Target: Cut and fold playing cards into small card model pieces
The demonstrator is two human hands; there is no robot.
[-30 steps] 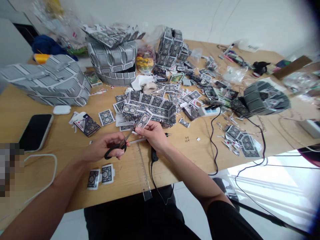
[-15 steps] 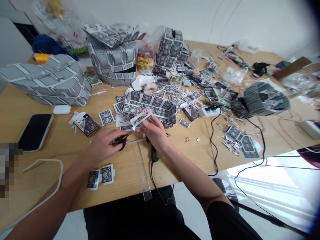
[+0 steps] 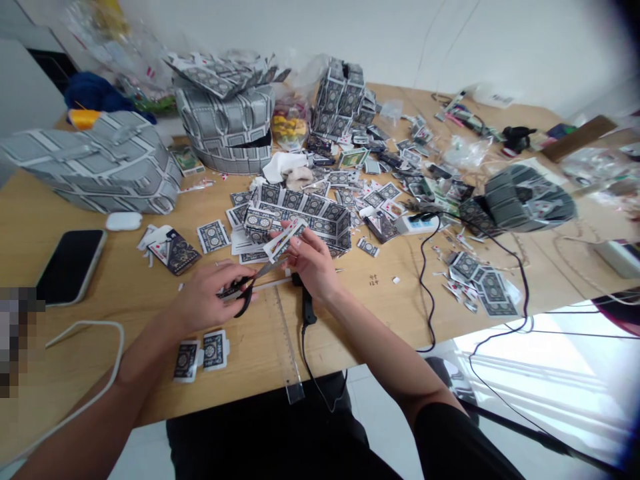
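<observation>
My left hand [image 3: 213, 297] grips black-handled scissors [image 3: 245, 298], whose blades point right and up toward a playing card. The playing card [image 3: 284, 241] is held between the fingers of my right hand [image 3: 315, 263], face side showing, with the scissor blades close under its lower edge; whether they touch it I cannot tell. Just behind the card is an open box made of playing cards [image 3: 327, 218]. Two cut cards [image 3: 215, 349] lie side by side near the front of the table. A clear ruler [image 3: 286, 347] lies below my hands, beside a black corded tool [image 3: 309, 310].
A phone [image 3: 70, 267], a white earbud case [image 3: 124, 221] and an opened card box [image 3: 173, 250] lie left. Woven card pieces [image 3: 227, 123] stand behind. Loose cards are heaped at the back, near a white power strip [image 3: 416, 224]. A black cable [image 3: 425, 287] loops right.
The scissors have opened wider, and their handles have swung lower. The card in my right hand has tilted more steeply, and my right fingers have shifted slightly.
</observation>
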